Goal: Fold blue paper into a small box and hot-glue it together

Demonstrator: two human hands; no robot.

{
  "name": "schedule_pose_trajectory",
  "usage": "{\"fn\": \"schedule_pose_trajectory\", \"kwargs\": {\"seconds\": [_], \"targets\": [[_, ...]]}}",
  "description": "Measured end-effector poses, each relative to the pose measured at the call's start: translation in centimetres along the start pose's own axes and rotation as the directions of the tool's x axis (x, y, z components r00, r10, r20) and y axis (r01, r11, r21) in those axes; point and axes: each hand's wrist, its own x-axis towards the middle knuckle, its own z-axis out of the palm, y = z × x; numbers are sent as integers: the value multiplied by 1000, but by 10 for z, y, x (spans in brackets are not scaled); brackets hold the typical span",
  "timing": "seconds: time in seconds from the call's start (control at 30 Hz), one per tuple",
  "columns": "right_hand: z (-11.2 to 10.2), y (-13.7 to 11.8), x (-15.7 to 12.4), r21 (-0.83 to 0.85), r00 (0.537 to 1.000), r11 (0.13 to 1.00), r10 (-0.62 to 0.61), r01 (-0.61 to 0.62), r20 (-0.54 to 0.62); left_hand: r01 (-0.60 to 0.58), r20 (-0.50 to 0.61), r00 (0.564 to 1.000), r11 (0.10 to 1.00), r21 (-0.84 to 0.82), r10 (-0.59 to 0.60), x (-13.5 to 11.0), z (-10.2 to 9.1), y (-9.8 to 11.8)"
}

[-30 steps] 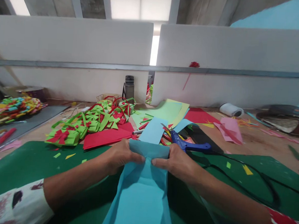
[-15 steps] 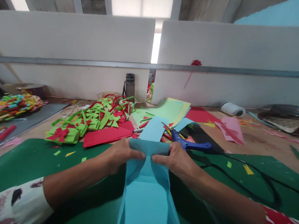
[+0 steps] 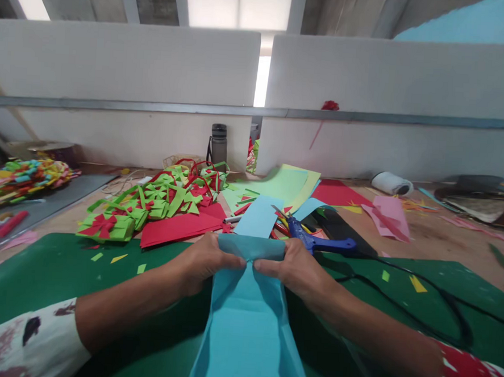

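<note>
A folded sheet of light blue paper stretches from the bottom edge up to both hands, its long sides standing up like low walls. My left hand is closed on the far end's left side, thumb on the near face. Across from it, my right hand pinches the right side the same way. The thumb tips nearly meet at the middle, and the fingers behind the paper are hidden. Just beyond lies a blue glue gun, close to my right hand, and a flat pale blue paper strip.
Green paper boxes with red bows and red paper lie to the left on the green mat. A dark bottle stands by the white partition. A black cable crosses the mat at right.
The near part of the blue paper has spread slightly wider, its left side shifting left. Both hands keep almost the same place and hold.
</note>
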Motion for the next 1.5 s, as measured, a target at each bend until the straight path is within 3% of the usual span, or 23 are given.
{"fn": "schedule_pose_trajectory", "kwargs": {"seconds": [0.33,0.5,0.67,0.8,1.07,1.3,1.5], "targets": [[2,-2,0,98,1000,995,28,-29,13,-20,7,1000,1000,-19,20,3,-1,-2],[2,-4,-3,80,1000,997,19,-18,-10,-26,74,997,1000,-11,27,2,-3,-4],[2,-7,-6,-50,999,998,-31,29,-40,-48,104,993,999,7,47,-1,1,2],[0,-4,-4,-211,988,970,-137,119,-76,-45,17,999,999,30,44,0,1,5],[-3,-8,-8,-325,979,924,-203,201,28,-34,50,998,988,152,27,1,-6,1],[-8,-8,-10,-340,968,908,-211,245,136,-55,91,995,988,147,42,1,-6,1],[-12,-9,-11,-346,958,902,-190,257,217,-139,126,985,970,199,115,-2,-3,3]]}}
